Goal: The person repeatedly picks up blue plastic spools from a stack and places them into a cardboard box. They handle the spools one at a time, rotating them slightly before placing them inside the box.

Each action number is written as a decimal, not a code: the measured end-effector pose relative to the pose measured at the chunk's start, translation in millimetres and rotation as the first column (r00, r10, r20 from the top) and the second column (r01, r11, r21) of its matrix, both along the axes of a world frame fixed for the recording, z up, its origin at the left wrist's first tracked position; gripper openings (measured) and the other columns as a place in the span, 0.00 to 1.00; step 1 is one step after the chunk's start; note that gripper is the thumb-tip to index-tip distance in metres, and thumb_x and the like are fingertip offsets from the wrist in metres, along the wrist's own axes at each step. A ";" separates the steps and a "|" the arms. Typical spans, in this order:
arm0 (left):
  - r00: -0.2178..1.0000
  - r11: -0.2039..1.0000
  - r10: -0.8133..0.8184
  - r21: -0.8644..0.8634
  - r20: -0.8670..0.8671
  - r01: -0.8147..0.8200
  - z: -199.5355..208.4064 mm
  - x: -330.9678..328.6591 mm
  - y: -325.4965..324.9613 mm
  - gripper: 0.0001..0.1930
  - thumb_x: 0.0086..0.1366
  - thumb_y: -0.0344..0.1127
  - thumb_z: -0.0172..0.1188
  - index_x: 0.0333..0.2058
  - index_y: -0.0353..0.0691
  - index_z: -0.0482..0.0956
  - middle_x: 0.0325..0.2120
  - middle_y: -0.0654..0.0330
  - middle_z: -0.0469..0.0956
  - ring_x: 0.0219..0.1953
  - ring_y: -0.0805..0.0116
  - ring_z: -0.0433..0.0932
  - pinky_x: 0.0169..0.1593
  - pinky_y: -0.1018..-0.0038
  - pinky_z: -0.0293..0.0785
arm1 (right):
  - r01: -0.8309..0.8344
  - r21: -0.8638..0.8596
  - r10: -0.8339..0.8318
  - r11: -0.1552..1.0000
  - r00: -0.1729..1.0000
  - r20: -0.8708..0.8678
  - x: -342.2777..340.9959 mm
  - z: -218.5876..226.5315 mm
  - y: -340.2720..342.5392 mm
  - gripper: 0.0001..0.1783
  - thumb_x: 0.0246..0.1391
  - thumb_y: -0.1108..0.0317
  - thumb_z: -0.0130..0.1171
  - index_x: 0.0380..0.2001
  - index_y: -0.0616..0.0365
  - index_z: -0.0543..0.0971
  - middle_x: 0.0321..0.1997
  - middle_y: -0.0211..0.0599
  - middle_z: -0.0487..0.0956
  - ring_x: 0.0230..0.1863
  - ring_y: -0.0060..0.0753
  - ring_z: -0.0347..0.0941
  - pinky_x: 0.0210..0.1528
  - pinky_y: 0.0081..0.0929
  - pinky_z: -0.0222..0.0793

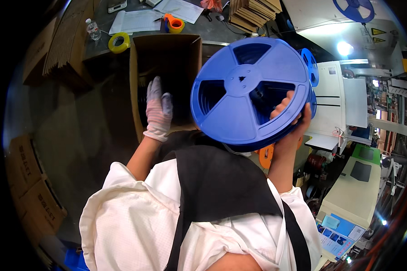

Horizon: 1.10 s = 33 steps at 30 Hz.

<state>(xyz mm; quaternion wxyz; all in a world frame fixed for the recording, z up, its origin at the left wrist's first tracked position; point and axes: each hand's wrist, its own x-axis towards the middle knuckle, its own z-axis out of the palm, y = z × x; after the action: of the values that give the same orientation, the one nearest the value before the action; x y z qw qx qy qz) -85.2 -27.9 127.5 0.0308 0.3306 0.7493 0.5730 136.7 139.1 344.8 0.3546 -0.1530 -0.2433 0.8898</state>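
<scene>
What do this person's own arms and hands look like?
The left hand wears a pale fabric glove, greyish over the fingers, with a whitish cuff at the wrist. The right hand shows no glove. Loose white sleeves cover the upper arms, leaving both forearms bare. No cables show on either arm.

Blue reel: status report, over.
Left hand gloved, open, empty. Right hand gripping blue reel through a cutout. In view, left hand covers part of carton's opening.
</scene>
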 end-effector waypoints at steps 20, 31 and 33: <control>0.885 0.692 -0.402 -0.554 0.236 0.462 -57.4 -18.6 11.7 0.29 0.71 0.52 0.37 0.65 0.44 0.59 0.65 0.48 0.57 0.68 0.50 0.52 0.70 0.58 0.43 | -0.328 0.185 0.366 0.926 0.901 -0.235 27.7 -77.7 -33.5 0.15 0.54 0.56 0.62 0.27 0.47 0.66 0.13 0.19 0.71 0.12 0.15 0.67 0.19 0.15 0.62; 0.549 0.642 -0.767 -0.386 -0.332 0.663 37.8 -9.0 -11.5 0.29 0.54 0.35 0.61 0.57 0.42 0.68 0.53 0.50 0.71 0.61 0.47 0.64 0.67 0.53 0.56 | -0.174 0.049 0.180 0.984 0.964 -0.194 2.1 -49.9 -8.9 0.13 0.58 0.60 0.58 0.29 0.47 0.63 0.14 0.13 0.67 0.13 0.06 0.63 0.23 0.12 0.59; 0.552 0.627 -0.778 -0.414 -0.299 0.660 35.7 -7.9 -9.2 0.29 0.54 0.35 0.62 0.57 0.42 0.68 0.51 0.50 0.72 0.60 0.47 0.65 0.65 0.55 0.61 | -0.252 0.024 0.252 0.967 0.947 -0.201 1.2 -46.4 -0.2 0.14 0.58 0.58 0.57 0.31 0.48 0.63 0.18 0.16 0.68 0.18 0.09 0.64 0.29 0.17 0.59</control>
<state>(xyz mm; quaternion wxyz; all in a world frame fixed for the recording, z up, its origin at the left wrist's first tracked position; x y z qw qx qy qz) -93.2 -37.1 163.1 0.1318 0.7261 0.5971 0.3144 137.9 139.0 298.3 0.2607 -0.0296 -0.2227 0.9389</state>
